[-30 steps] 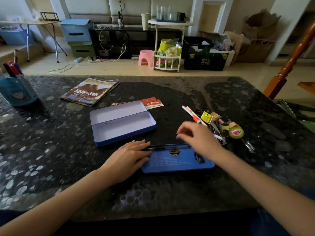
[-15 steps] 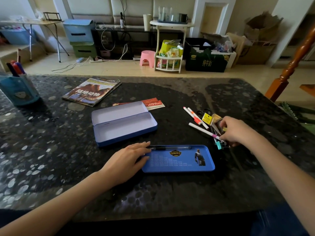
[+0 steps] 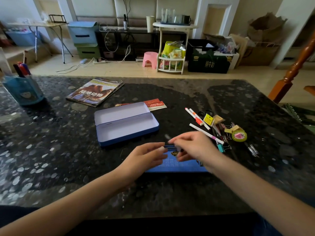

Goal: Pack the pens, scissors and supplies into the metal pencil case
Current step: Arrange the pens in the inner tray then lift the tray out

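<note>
Right hand (image 3: 192, 147) back over blue tray (image 3: 179, 165), grip blurred, unclear, left hand (image 3: 144, 157) loose, three white pens (image 3: 197, 118) aside.

Both hands (image 3: 170, 153) meet over the blue tray (image 3: 177, 165).

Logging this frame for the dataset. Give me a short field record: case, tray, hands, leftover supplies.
case: open blue metal pencil case, nothing visible inside
tray: blue tray near table edge, under both hands
left hand: over tray's left end, blurred
right hand: over tray, fingers pinched, contents unclear
supplies: pens and clips pile at right, unpacked
</note>
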{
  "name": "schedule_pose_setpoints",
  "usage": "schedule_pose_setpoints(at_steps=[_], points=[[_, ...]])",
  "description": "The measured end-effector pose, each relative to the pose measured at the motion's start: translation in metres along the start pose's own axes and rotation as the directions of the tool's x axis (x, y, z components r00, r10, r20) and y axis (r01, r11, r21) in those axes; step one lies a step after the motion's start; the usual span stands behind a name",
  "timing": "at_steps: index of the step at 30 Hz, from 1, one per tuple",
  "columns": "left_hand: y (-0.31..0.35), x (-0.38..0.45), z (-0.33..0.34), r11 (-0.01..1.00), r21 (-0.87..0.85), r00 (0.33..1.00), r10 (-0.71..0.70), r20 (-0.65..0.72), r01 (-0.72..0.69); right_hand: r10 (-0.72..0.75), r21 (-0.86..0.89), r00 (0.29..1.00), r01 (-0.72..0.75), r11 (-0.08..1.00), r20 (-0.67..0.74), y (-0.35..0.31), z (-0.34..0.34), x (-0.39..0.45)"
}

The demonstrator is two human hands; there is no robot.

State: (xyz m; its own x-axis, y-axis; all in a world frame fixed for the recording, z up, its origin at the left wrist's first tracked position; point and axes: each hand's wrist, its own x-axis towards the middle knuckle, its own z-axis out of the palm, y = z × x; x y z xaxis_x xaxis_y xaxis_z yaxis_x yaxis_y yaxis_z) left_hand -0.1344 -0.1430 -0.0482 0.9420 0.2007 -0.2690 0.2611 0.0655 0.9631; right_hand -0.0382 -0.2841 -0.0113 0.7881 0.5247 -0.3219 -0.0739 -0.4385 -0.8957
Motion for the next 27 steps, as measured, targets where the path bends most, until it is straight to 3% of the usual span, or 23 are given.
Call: schedule_pose_setpoints(at_steps=[2,4,7,9,11,12,14,18,21,24,27], points=[[0.002,-0.004,0.001,0.979,-0.193,0.995,-0.051,0.081,0.066,-0.015,0.005,0.997,0.014,1.000,0.077,0.005,0.015,-0.005],[0.001,-0.010,0.000,0.971,-0.230,0.993,-0.039,0.113,0.064,-0.008,-0.017,0.990,0.010,1.000,0.142,0.006,0.019,-0.006],[-0.004,-0.010,-0.002,0.990,-0.138,0.998,-0.030,0.056,0.038,0.003,-0.049,0.972,0.009,0.999,0.235,0.007,0.017,-0.004],[-0.004,-0.004,-0.006,0.988,-0.146,0.999,-0.052,-0.008,0.050,-0.097,-0.127,0.971,0.127,0.984,0.219,0.009,0.012,0.000],[-0.002,0.001,-0.010,0.999,-0.046,0.996,-0.019,-0.084,0.015,-0.250,-0.364,0.955,0.293,0.884,0.161,0.011,0.003,0.007],[-0.003,0.004,-0.013,0.996,0.088,0.991,0.036,-0.128,-0.025,-0.309,-0.496,0.938,0.345,0.796,0.158,0.012,-0.002,0.011],[-0.007,0.008,-0.019,0.927,0.364,0.974,0.159,-0.161,-0.091,-0.338,-0.636,0.925,0.369,0.678,0.176,0.015,-0.008,0.016],[-0.020,0.012,-0.022,0.790,0.588,0.965,0.255,-0.058,-0.174,-0.335,-0.711,0.918,0.381,0.592,0.214,0.029,-0.004,0.026],[-0.027,0.016,-0.029,0.556,0.794,0.939,0.340,0.051,-0.244,-0.287,-0.765,0.936,0.334,0.551,0.203,0.036,-0.003,0.031],[-0.030,0.021,-0.040,0.427,0.866,0.918,0.388,0.085,-0.260,-0.243,-0.765,0.960,0.262,0.588,0.142,0.041,-0.005,0.033],[-0.033,0.025,-0.043,0.374,0.878,0.891,0.438,0.118,-0.300,-0.274,-0.766,0.956,0.255,0.590,0.107,0.042,-0.003,0.034]])
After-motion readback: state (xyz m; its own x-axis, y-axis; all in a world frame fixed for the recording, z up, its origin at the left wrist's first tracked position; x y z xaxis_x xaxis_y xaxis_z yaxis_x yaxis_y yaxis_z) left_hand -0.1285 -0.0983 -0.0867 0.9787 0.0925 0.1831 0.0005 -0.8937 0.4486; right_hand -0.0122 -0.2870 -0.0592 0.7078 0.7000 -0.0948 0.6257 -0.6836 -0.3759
